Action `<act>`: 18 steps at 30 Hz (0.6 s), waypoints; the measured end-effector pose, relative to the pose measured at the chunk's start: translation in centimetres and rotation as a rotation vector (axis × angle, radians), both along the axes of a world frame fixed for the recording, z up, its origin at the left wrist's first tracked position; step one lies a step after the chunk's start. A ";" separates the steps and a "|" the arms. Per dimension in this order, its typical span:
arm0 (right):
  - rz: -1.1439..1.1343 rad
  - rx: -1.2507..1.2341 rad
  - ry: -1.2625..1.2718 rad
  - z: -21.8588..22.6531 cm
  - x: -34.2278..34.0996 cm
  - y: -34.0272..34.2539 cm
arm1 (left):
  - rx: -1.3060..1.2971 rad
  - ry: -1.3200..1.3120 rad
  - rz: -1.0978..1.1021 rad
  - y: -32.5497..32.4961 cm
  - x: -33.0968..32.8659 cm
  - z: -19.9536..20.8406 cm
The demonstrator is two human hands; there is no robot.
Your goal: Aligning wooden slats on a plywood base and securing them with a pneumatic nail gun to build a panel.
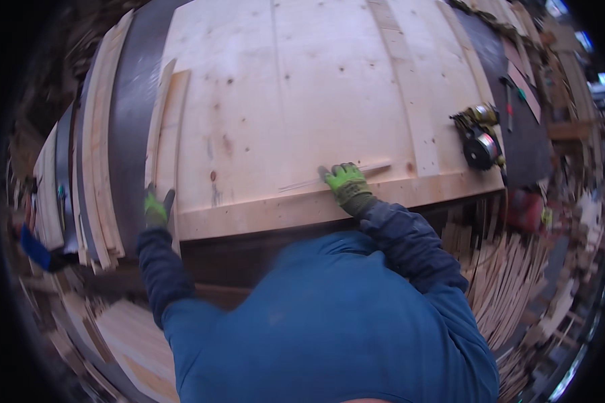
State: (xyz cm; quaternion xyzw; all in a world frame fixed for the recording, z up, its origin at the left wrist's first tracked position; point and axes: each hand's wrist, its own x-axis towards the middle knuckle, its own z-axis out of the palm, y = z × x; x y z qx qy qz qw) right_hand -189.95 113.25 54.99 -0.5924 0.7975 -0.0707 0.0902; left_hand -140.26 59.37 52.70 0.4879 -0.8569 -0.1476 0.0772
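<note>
A large pale wooden panel [302, 101] lies in front of me, with a long batten [262, 212] along its near edge. At its left side are two loose wooden boards [171, 127]. My left hand [156, 208], in a green and dark glove, rests at their near end with thumb and fingers apart. Gloved the same way, my right hand [347, 183] is over the panel near the batten, its fingers closed around a thin wooden strip [378, 166]. Slender ends of wood stick out to the left of that hand.
A nail gun [479, 136] lies on the panel's right side, close to another batten [410, 101]. Beyond it is a hammer [509, 101] on a dark surface. Long boards [99, 134] lie at the left. Several thin strips [511, 289] are piled at the lower right.
</note>
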 end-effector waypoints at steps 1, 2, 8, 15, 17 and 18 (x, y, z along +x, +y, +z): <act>-0.031 0.062 0.011 -0.3 0.3 0.1 | 0.008 0.010 -0.023 0.2 0.9 -0.7; -0.056 0.115 0.016 -0.7 0.3 0.4 | 0.007 0.016 -0.040 0.2 1.9 -0.9; -0.142 0.013 -0.021 -1.1 0.0 3.1 | 0.046 0.045 0.191 -1.1 10.8 -1.3; -0.334 -0.128 -0.052 -1.4 -2.1 7.6 | 0.265 -0.047 0.346 -2.2 13.1 -0.5; -0.317 -0.178 -0.060 -1.6 -1.4 8.0 | 0.343 0.167 0.489 -2.2 15.4 1.1; -0.320 -0.176 -0.035 -2.1 -1.2 8.5 | 0.325 0.160 0.504 -2.0 15.9 1.9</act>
